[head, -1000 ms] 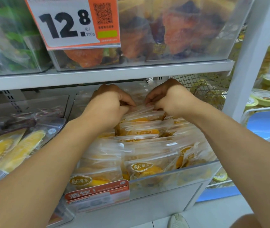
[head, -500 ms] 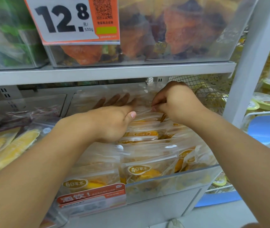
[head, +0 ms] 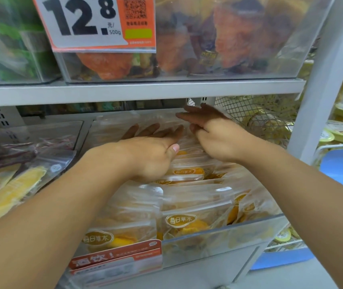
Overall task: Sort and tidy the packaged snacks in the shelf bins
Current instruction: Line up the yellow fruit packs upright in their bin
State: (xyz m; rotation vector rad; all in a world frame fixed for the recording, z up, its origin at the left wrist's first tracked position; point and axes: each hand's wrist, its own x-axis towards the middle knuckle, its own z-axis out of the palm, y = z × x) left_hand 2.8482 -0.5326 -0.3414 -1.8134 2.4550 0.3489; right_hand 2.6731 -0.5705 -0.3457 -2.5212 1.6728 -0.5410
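Note:
A clear plastic bin (head: 250, 232) on the lower shelf holds several clear packets of orange dried fruit (head: 185, 222) standing in rows. My left hand (head: 151, 151) lies flat on the packets at the back of the bin, fingers straight and pointing away. My right hand (head: 212, 130) is beside it on the right, fingers stretched out toward the bin's back wall, resting on the rear packets. Neither hand grips a packet.
A shelf board (head: 137, 90) runs close above my hands, bearing a bin with a 12.8 price tag (head: 95, 24). Another bin with yellow packets (head: 10, 184) sits to the left. A wire mesh basket (head: 256, 115) and a white upright post (head: 320, 84) stand to the right.
Both hands let go of the packets they were pinching. Their fingers straightened and reached further back over the rear packets, the left first, then the right.

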